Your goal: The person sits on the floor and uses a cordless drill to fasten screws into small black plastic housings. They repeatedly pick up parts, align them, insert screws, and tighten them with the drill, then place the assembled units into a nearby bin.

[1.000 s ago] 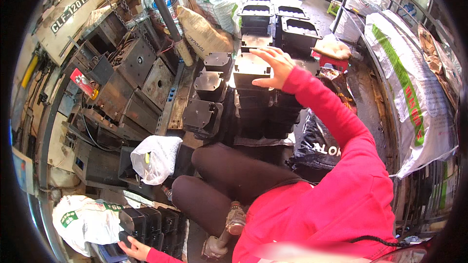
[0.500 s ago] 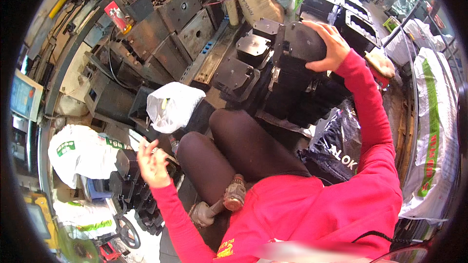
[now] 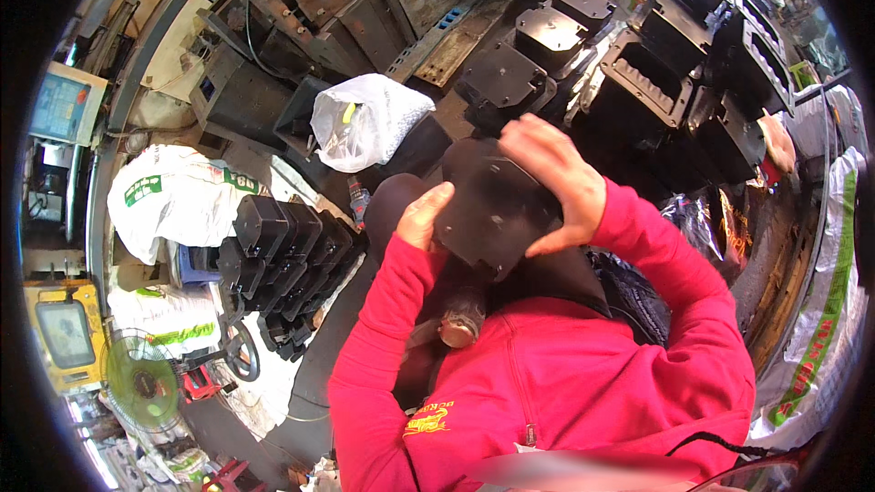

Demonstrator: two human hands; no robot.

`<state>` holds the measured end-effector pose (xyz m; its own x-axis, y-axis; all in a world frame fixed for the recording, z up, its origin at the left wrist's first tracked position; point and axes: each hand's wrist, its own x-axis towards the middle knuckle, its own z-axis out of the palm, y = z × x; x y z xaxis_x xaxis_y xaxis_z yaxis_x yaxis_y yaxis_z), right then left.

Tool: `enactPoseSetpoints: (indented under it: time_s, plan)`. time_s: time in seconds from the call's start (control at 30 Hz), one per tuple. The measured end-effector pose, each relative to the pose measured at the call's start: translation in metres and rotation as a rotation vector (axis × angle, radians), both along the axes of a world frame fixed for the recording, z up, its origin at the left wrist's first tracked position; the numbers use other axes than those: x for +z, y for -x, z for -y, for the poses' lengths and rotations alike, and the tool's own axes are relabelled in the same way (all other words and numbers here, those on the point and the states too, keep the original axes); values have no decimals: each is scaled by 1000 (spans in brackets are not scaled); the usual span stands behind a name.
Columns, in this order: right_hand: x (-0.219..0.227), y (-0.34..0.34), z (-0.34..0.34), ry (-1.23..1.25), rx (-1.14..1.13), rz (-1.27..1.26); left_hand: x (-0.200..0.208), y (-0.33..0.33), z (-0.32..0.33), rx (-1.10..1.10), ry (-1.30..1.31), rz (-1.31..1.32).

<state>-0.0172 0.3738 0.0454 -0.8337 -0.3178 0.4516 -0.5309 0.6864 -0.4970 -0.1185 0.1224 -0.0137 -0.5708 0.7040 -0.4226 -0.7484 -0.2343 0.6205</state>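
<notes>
Over my lap I hold a black plastic housing (image 3: 497, 210) with a smooth rounded face turned up. My left hand (image 3: 424, 219) grips its left edge, the thumb along the side. My right hand (image 3: 561, 187) is wrapped round its right side, with fingers over the far edge and the thumb nearer me. The housing's underside is hidden. A worn, dirty cylindrical object (image 3: 462, 321) lies on my lap just below it. Beyond my hands stand stacks of similar black housings (image 3: 503, 76), and an open-topped black housing (image 3: 647, 82) shows its hollow inside.
More black housings (image 3: 287, 246) are stacked at the left beside a white sack (image 3: 169, 205). A white plastic bag (image 3: 369, 123) sits ahead, with a red-and-grey tool (image 3: 358, 202) near my knee. A green fan (image 3: 143, 381) stands at lower left. Metal blocks (image 3: 342, 18) line the back.
My right hand has brought a black housing from the far stack to my lap. My left hand, raised and empty before, has moved right onto it. The view has shifted.
</notes>
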Motion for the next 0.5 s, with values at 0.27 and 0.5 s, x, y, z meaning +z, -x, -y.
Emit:
enactPoseSetpoints:
  time_s: [0.27,0.5]
  plan:
    - [-82,5,60,1770,-75,658,-20,-13,-1,170,245,-237]
    - [-99,5,49,1344,-225,830,-78,197,59,455,778,-789]
